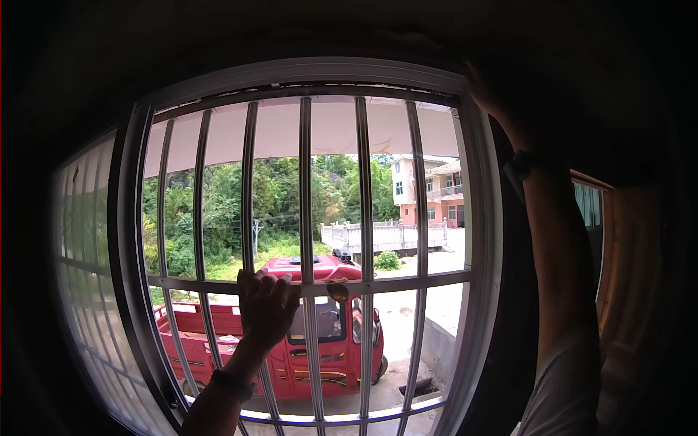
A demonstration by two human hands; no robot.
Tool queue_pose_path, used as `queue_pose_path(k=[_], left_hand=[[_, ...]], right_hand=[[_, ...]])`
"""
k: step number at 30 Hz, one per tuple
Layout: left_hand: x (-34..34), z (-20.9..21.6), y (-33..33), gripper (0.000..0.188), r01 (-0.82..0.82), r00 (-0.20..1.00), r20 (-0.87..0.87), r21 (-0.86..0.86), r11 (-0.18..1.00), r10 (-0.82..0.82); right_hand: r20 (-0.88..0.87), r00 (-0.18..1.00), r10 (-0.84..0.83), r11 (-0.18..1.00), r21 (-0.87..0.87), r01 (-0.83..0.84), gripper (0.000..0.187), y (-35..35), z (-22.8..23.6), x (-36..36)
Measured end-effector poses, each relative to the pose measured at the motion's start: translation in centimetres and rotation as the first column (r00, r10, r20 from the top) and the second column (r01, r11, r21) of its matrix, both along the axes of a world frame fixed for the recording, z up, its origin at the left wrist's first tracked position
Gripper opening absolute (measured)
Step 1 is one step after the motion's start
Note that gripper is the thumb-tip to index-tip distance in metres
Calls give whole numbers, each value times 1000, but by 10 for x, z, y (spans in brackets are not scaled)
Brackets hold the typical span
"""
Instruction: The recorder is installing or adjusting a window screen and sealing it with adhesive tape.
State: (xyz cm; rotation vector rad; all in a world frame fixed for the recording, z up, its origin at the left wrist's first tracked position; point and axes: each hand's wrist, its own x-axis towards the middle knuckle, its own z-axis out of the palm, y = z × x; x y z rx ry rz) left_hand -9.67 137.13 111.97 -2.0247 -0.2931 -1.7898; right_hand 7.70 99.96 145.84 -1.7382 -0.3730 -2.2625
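1) My left hand (267, 312) grips the horizontal crossbar (393, 284) of the window grille (305, 189), at centre
2) My right hand (488, 93) is at the window frame (483, 218), upper right, grip too dark to tell
3) Red cargo vehicle (338, 363) beyond, lower centre

The window bars (305, 189) look smooth, shiny and metallic.

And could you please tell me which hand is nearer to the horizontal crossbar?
Left: the left hand touches the crossbar; the right hand is well above, by the upper right corner of the window frame.
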Motion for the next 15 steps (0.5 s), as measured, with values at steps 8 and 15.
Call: queue_pose_path(k=[8,15], left_hand=[[8,1,2,23,44,998,32,46,998,-46],[6,1,-1,23,-4,1000,13,41,999,3]], right_hand=[[97,995,34,999,-23,-32,44,-8,26,44],[117,982,145,988,-64,-138,44,-13,60,82]])
